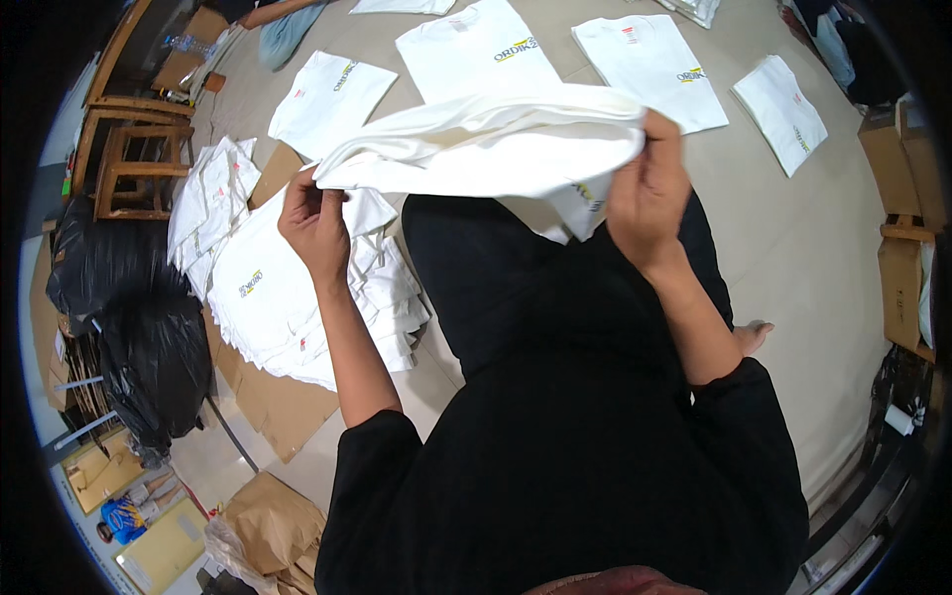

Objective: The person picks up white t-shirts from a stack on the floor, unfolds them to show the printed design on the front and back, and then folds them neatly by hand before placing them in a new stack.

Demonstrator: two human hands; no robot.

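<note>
A white T-shirt (483, 160) with a small printed mark is stretched between my two hands above my lap. My left hand (312, 223) pinches its left corner between thumb and fingers. At the opposite corner, my right hand (651, 197) grips the cloth, its back turned partly towards me. The shirt is bunched into loose layers, and part of it hangs down near my knees. Just beyond it on the floor lies a folded white T-shirt (476, 56), partly covered by the held one. Beside my left forearm spreads a large pile of white T-shirts (260, 320).
More folded shirts lie ahead on the tiled floor, among them one at left (327, 104), another (647, 71) and one at far right (781, 115). Black plastic bags (149, 357) and a wooden stool (141, 171) stand left; cardboard boxes (904, 275) line the right. Other people are partly visible.
</note>
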